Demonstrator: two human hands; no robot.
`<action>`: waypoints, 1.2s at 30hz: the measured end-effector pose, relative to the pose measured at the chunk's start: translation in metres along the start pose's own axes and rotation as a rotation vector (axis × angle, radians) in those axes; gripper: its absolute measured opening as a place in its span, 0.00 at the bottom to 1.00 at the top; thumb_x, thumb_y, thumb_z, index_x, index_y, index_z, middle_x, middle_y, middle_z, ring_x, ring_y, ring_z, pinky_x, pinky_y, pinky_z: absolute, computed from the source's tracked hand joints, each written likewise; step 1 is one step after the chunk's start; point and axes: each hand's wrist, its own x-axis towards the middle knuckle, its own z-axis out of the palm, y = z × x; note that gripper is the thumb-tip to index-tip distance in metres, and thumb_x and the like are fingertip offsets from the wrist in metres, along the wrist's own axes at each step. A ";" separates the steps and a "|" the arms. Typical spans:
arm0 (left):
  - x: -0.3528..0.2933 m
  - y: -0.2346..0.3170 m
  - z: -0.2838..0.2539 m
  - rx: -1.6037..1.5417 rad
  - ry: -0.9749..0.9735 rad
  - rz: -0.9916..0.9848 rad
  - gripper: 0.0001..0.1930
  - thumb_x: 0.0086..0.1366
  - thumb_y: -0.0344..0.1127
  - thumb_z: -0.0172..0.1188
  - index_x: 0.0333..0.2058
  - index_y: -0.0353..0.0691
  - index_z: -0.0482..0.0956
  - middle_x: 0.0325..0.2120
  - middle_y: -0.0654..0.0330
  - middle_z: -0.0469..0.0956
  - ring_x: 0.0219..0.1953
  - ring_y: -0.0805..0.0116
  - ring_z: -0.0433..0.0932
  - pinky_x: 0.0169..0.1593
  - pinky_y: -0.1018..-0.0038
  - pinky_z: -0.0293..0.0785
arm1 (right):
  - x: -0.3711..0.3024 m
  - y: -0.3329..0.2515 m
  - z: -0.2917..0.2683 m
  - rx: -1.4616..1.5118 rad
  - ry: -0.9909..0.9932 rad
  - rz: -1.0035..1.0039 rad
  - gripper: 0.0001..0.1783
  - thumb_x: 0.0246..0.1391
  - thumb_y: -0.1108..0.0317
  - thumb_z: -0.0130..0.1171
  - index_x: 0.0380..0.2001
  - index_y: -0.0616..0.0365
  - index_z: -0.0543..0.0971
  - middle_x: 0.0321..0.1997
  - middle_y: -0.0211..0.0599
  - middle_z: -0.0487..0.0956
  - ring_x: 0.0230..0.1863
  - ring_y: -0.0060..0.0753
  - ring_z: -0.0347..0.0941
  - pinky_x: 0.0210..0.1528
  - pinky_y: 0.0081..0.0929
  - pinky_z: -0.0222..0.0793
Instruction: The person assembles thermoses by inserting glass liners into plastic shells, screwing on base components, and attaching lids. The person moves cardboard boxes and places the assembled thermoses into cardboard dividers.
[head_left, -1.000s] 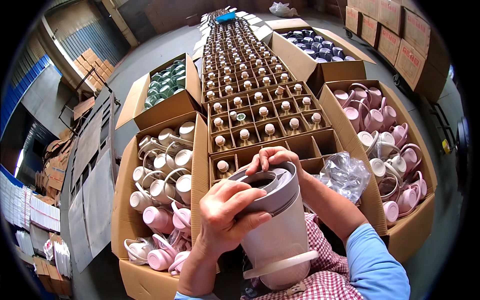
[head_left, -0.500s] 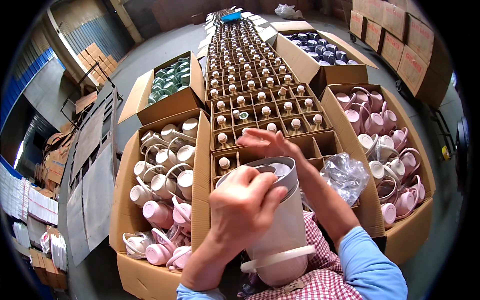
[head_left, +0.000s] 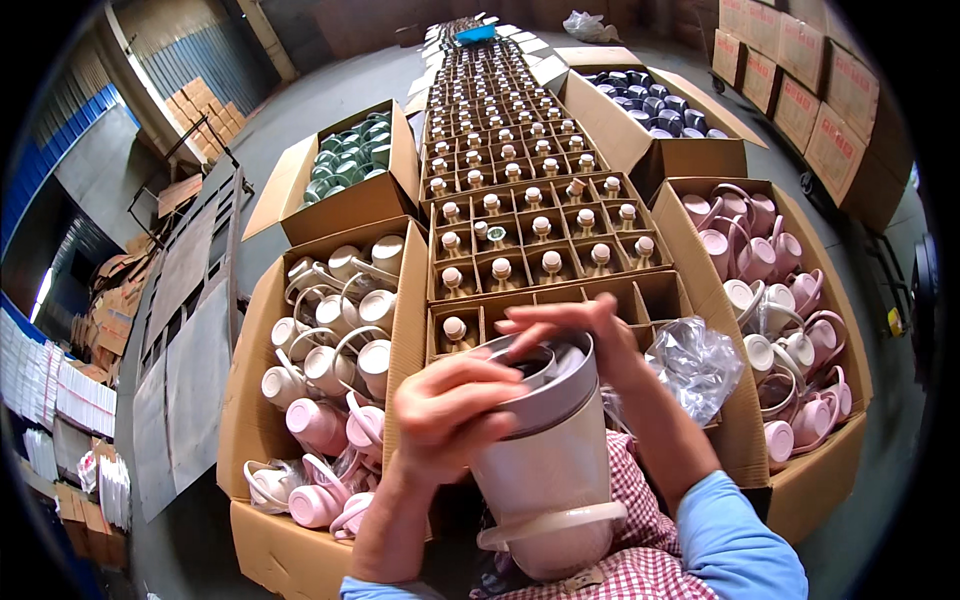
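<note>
A pale grey, tapered vacuum-jug body [head_left: 540, 478] leans at my lap, its wide grey rim [head_left: 565, 392] facing up and a white ring handle [head_left: 553, 524] around its lower part. Inside the rim sits a smaller grey ring [head_left: 541, 366] with a dark middle. My left hand [head_left: 450, 412], slightly blurred, lies against the rim's left side with its fingers stretched toward the opening. Over the far side of the rim, my right hand [head_left: 580, 328] has its fingers extended, the tips reaching above the inner ring. Part of the opening is hidden by the fingers.
Divided cartons of bottle-like flasks [head_left: 551, 262] run into the distance. Open boxes of white and pink handled jug tops [head_left: 330, 370] stand left and right [head_left: 800, 345]. Clear plastic bags [head_left: 692, 368] lie beside my right arm. Green [head_left: 350, 160] and dark parts [head_left: 655, 105] fill boxes farther back.
My left hand has loosened from the inner ring and shifted left and down along the rim. My right hand has come down onto the rim. The camera view has tilted slightly.
</note>
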 end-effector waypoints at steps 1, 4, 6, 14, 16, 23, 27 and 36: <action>-0.003 -0.012 -0.007 -0.154 0.042 0.067 0.10 0.54 0.38 0.63 0.30 0.38 0.83 0.31 0.57 0.81 0.37 0.62 0.80 0.52 0.65 0.69 | -0.009 -0.012 -0.003 -0.177 -0.045 -0.028 0.53 0.52 0.25 0.29 0.56 0.68 0.68 0.38 0.48 0.81 0.53 0.38 0.71 0.61 0.39 0.59; 0.004 -0.011 -0.012 -0.214 -0.085 -0.125 0.11 0.53 0.40 0.64 0.29 0.37 0.82 0.29 0.57 0.80 0.33 0.62 0.79 0.44 0.68 0.72 | 0.002 0.004 -0.015 0.030 -0.013 -0.044 0.55 0.50 0.23 0.33 0.58 0.67 0.65 0.41 0.47 0.80 0.50 0.40 0.74 0.54 0.40 0.68; 0.036 0.034 0.016 0.249 -0.094 -0.114 0.09 0.52 0.38 0.63 0.28 0.40 0.80 0.23 0.58 0.75 0.27 0.61 0.77 0.29 0.72 0.73 | 0.005 0.005 -0.001 0.395 0.144 0.149 0.56 0.45 0.22 0.37 0.60 0.64 0.62 0.52 0.52 0.74 0.55 0.43 0.69 0.61 0.43 0.60; -0.004 -0.022 -0.016 -0.234 -0.097 -0.114 0.15 0.53 0.45 0.63 0.27 0.35 0.82 0.27 0.56 0.77 0.33 0.63 0.76 0.36 0.72 0.72 | -0.006 -0.001 -0.011 -0.075 0.032 0.041 0.57 0.48 0.22 0.33 0.61 0.67 0.60 0.46 0.50 0.78 0.55 0.45 0.70 0.60 0.43 0.62; 0.029 0.007 -0.004 0.111 -0.224 -0.108 0.14 0.50 0.45 0.65 0.25 0.39 0.80 0.23 0.59 0.74 0.29 0.63 0.76 0.33 0.72 0.72 | 0.002 0.000 -0.011 0.305 0.167 0.174 0.56 0.46 0.22 0.32 0.64 0.61 0.56 0.47 0.52 0.77 0.58 0.49 0.67 0.61 0.48 0.61; -0.005 -0.023 -0.019 -0.078 -0.061 0.045 0.10 0.55 0.39 0.61 0.29 0.40 0.84 0.29 0.58 0.78 0.34 0.65 0.75 0.40 0.69 0.70 | -0.013 -0.023 -0.004 -0.352 -0.050 0.015 0.58 0.47 0.20 0.30 0.58 0.67 0.65 0.44 0.53 0.79 0.59 0.42 0.66 0.62 0.39 0.59; 0.034 0.022 0.009 0.292 -0.093 0.013 0.16 0.52 0.45 0.62 0.28 0.36 0.81 0.26 0.54 0.76 0.29 0.60 0.76 0.35 0.68 0.71 | 0.004 -0.005 0.007 0.398 0.236 0.175 0.57 0.43 0.20 0.36 0.60 0.62 0.64 0.54 0.55 0.72 0.60 0.44 0.65 0.62 0.42 0.58; 0.010 -0.015 -0.017 0.067 -0.161 -0.017 0.23 0.54 0.56 0.57 0.29 0.39 0.82 0.30 0.55 0.77 0.35 0.61 0.73 0.41 0.67 0.68 | -0.007 -0.017 -0.004 -0.059 0.111 0.067 0.58 0.46 0.21 0.34 0.61 0.67 0.61 0.49 0.52 0.76 0.54 0.42 0.71 0.59 0.39 0.64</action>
